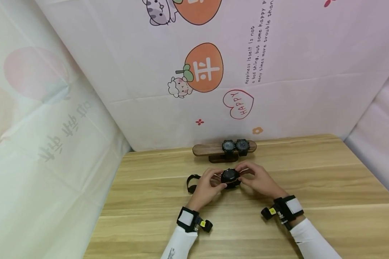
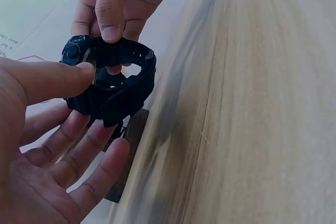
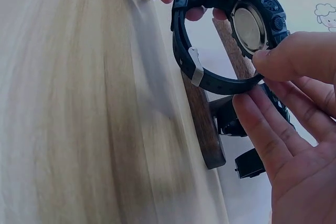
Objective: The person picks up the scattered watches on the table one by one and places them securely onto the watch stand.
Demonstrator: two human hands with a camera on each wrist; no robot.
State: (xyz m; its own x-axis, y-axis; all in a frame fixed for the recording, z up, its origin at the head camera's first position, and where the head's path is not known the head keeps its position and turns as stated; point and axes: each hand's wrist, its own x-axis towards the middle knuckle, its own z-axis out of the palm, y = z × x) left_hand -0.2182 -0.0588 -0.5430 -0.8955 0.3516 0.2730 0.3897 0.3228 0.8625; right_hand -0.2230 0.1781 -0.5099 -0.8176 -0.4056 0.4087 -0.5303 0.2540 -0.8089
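Observation:
A black wristwatch (image 1: pixel 230 175) is held between both hands above the table, its strap buckled into a loop. My left hand (image 1: pixel 205 190) pinches the watch's left side, with the thumb inside the loop in the left wrist view. From the other side my right hand (image 1: pixel 259 181) grips it, thumb at the edge of the silver case back (image 3: pixel 249 27). The right wrist view also shows the metal buckle (image 3: pixel 195 66) on the strap. A second black watch (image 1: pixel 192 188) lies on the table beside my left hand.
Behind the hands stands a dark wooden watch stand (image 1: pixel 207 149), with two black watches (image 1: pixel 228 145) side by side on the right part of its bar. The wood-grain table (image 1: pixel 155 212) meets a printed cloth backdrop (image 1: pixel 162 118) just behind the stand.

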